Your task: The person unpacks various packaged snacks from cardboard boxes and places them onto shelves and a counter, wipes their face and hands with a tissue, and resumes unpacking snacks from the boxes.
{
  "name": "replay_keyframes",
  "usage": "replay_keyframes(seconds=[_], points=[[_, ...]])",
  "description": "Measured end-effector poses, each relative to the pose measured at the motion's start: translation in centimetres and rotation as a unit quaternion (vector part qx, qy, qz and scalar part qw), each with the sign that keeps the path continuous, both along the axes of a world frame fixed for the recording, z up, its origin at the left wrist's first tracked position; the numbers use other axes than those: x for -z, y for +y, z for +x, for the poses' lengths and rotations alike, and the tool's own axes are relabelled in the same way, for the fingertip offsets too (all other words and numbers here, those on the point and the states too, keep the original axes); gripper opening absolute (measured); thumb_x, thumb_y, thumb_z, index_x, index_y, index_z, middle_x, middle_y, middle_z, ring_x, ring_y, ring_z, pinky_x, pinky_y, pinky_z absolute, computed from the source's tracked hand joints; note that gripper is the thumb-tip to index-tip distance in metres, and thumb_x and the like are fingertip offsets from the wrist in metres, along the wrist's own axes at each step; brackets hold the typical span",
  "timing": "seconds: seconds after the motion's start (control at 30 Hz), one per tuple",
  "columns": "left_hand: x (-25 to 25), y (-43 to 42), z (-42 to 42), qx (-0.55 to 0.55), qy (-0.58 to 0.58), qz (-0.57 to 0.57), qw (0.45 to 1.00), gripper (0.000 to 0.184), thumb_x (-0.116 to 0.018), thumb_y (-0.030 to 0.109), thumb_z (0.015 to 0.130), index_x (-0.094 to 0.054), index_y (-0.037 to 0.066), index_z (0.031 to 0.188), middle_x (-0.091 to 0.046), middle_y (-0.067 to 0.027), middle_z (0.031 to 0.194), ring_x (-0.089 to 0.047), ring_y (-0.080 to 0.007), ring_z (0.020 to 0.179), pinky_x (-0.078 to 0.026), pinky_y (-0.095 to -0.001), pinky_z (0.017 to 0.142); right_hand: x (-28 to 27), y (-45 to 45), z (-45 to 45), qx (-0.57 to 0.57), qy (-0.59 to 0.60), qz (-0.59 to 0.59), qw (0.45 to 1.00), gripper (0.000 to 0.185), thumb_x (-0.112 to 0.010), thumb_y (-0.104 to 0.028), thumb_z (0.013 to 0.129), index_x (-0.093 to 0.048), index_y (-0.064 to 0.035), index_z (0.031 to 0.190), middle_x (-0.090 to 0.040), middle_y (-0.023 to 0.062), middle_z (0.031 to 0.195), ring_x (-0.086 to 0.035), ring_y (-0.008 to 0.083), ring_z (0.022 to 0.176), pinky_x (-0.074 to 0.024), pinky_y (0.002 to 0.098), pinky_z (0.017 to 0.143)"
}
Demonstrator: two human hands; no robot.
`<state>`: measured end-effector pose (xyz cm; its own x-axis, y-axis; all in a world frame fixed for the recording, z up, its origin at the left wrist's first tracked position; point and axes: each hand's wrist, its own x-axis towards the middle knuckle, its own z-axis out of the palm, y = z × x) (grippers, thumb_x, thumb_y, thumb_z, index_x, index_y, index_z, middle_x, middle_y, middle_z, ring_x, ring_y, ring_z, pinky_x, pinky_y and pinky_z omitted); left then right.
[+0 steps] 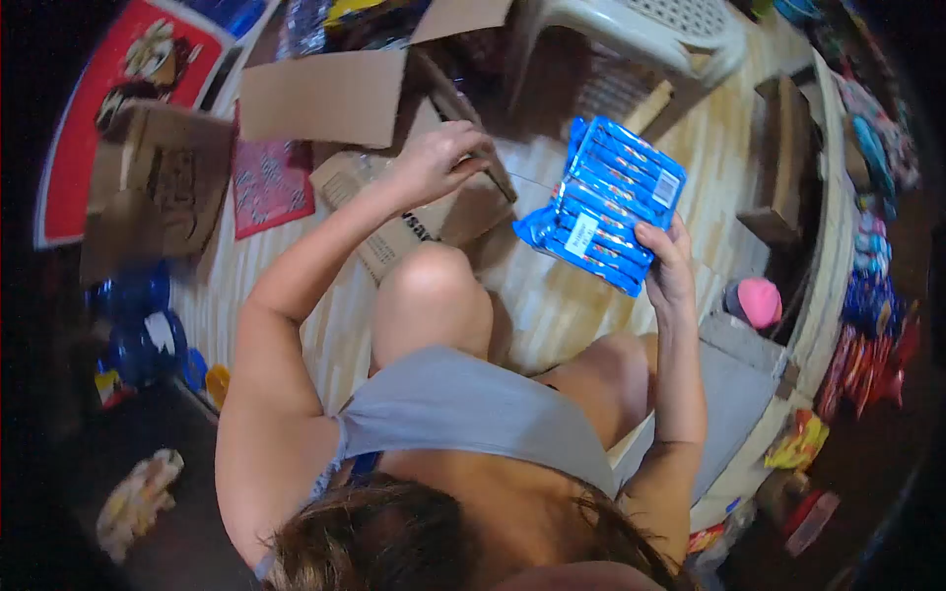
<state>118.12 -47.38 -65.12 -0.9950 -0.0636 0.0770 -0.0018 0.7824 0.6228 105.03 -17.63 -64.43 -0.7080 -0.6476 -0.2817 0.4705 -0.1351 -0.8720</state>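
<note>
My right hand (670,258) grips a blue multipack of small wrapped snacks (631,177) by its lower right edge, thumb on top. Its clear outer wrap is bunched at the left side. A white price sticker (581,234) and a barcode label show on its face. My left hand (441,163) is raised left of the pack, fingers pinched together. A thin strand (535,182) runs from these fingers to the pack's left edge; whether it is string or a strip of wrap I cannot tell. Below my left hand stands an open cardboard box (434,222).
More cardboard boxes (158,192) and a pink patterned packet (273,187) lie to the left. A white plastic chair (636,34) stands ahead. On the right are a wooden ledge (783,163), a pink round object (759,301) and hanging snack packets (867,364).
</note>
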Motion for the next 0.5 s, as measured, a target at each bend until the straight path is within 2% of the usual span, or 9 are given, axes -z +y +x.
replay_keyframes(seconds=[0.03, 0.07, 0.1, 0.17, 0.2, 0.3, 0.33, 0.43, 0.5], points=[[-1.9, 1.2, -0.6, -0.006, 0.009, 0.051, 0.999, 0.026, -0.063, 0.02, 0.082, -0.06, 0.002, 0.101, -0.061, -0.012, 0.1, -0.06, -0.0257, 0.088, -0.049, -0.0345, 0.073, -0.2, -0.2, 0.3, 0.013, 0.0, -0.008, 1.0, 0.058, -0.071, -0.011, 0.07, -0.045, 0.0026, 0.12, -0.059, 0.0147, 0.111, -0.059, 0.0212, 0.099, -0.0469, 0.0341, 0.089], [-3.7, 2.4, -1.1, 0.005, -0.027, 0.113, 0.993, 0.032, -0.063, 0.026, 0.084, -0.06, 0.001, 0.105, -0.062, -0.0106, 0.1, -0.06, -0.0194, 0.087, -0.049, -0.0308, 0.07, -0.4, -0.3, 0.6, 0.023, 0.002, -0.017, 1.0, 0.057, -0.071, -0.011, 0.07, -0.045, 0.0025, 0.12, -0.059, 0.0144, 0.111, -0.059, 0.021, 0.099, -0.0468, 0.034, 0.089], [-4.8, 3.4, -1.7, 0.019, -0.089, 0.208, 0.974, 0.049, -0.067, 0.029, 0.08, -0.053, 0.001, 0.118, -0.061, -0.0123, 0.105, -0.059, -0.0175, 0.091, -0.048, -0.0305, 0.074, -0.7, -0.5, 0.9, 0.033, 0.005, -0.03, 0.999, 0.057, -0.07, -0.011, 0.07, -0.045, 0.0025, 0.119, -0.059, 0.0142, 0.111, -0.059, 0.0208, 0.099, -0.0467, 0.0339, 0.089], [-4.9, 5.9, -3.2, 0.04, -0.066, 0.293, 0.953, 0.073, -0.07, 0.045, 0.074, -0.047, -0.003, 0.122, -0.058, -0.0181, 0.109, -0.057, -0.023, 0.099, -0.046, -0.0351, 0.084, -1.4, -0.3, 1.3, 0.048, 0.016, -0.032, 0.998, 0.057, -0.07, -0.011, 0.07, -0.044, 0.0018, 0.119, -0.059, 0.0132, 0.11, -0.059, 0.0199, 0.1, -0.0467, 0.0336, 0.089], [-4.7, 6.7, -3.9, 0.037, -0.091, 0.364, 0.926, 0.087, -0.076, 0.041, 0.068, -0.035, -0.005, 0.13, -0.054, -0.0198, 0.116, -0.052, -0.0248, 0.108, -0.041, -0.0367, 0.094, -1.8, -0.2, 1.4, 0.054, 0.02, -0.034, 0.998, 0.057, -0.07, -0.01, 0.07, -0.044, 0.0017, 0.119, -0.059, 0.0129, 0.11, -0.058, 0.0196, 0.1, -0.0467, 0.0335, 0.089], [-5.6, 8.4, -6.0, 0.086, -0.053, 0.44, 0.892, 0.092, -0.081, 0.032, 0.064, -0.032, -0.006, 0.132, -0.053, -0.0186, 0.119, -0.052, -0.022, 0.108, -0.04, -0.0356, 0.095, -2.4, 0.1, 1.6, 0.077, 0.041, -0.051, 0.995, 0.062, -0.072, -0.009, 0.07, -0.04, -0.0005, 0.122, -0.055, 0.0123, 0.115, -0.057, 0.0197, 0.102, -0.0459, 0.0345, 0.09], [-5.8, 8.9, -6.7, 0.054, -0.032, 0.472, 0.879, 0.098, -0.085, 0.022, 0.058, -0.029, -0.003, 0.135, -0.052, -0.0173, 0.12, -0.052, -0.021, 0.107, -0.041, -0.0351, 0.094, -2.9, 0.4, 1.7, 0.082, 0.038, -0.054, 0.994, 0.064, -0.073, -0.009, 0.069, -0.039, -0.0011, 0.124, -0.054, 0.0125, 0.117, -0.056, 0.0201, 0.104, -0.0449, 0.0354, 0.092], [-7.8, 9.9, -7.3, 0.085, -0.001, 0.387, 0.918, 0.1, -0.085, 0.02, 0.058, -0.027, 0.0, 0.137, -0.05, -0.0162, 0.123, -0.048, -0.0234, 0.114, -0.036, -0.0361, 0.1, -3.8, 2.0, 1.4, 0.121, 0.1, -0.055, 0.986, 0.077, -0.077, -0.012, 0.067, -0.034, -0.0035, 0.13, -0.049, 0.0147, 0.124, -0.049, 0.0231, 0.114, -0.0396, 0.0384, 0.098], [-9.1, 11.0, -8.0, 0.115, 0.033, 0.319, 0.94, 0.101, -0.083, 0.011, 0.055, -0.028, 0.011, 0.14, -0.051, -0.0155, 0.121, -0.05, -0.0255, 0.112, -0.038, -0.0373, 0.098, -4.2, 3.8, 0.7, 0.177, 0.209, -0.022, 0.962, 0.087, -0.08, -0.015, 0.063, -0.031, -0.005, 0.134, -0.044, 0.0161, 0.129, -0.043, 0.0255, 0.121, -0.0351, 0.0399, 0.102]])
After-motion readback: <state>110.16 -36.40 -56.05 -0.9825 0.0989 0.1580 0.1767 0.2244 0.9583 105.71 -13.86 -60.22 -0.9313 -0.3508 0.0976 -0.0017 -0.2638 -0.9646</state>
